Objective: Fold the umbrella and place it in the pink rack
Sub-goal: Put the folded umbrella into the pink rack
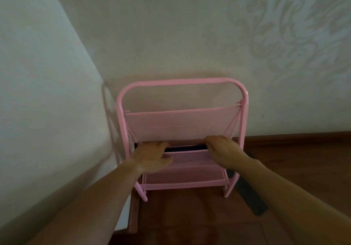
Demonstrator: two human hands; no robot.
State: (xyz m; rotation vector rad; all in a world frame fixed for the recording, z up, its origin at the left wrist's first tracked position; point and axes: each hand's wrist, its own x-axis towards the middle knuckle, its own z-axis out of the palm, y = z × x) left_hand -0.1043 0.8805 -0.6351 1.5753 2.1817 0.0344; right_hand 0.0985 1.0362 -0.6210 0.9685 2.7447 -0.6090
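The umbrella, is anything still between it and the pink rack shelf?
Nothing visible. The dark folded umbrella already lies in the pink rack, behind the mesh front, with the left hand and right hand at its ends.

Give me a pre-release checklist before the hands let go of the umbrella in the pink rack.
1. Umbrella folded: ok, it shows as a compact dark bar.
2. Umbrella inside pink rack: ok, it lies behind the middle mesh shelf's front lip.
3. Fully seated on the shelf: cannot tell, both ends are covered by the hands.
4. Left hand and right hand grip: cannot tell, fingers curl over the ends.
5. Rack standing square: ok, all visible feet on the floor.
6. Dark strip by the right leg: cannot tell what it is.
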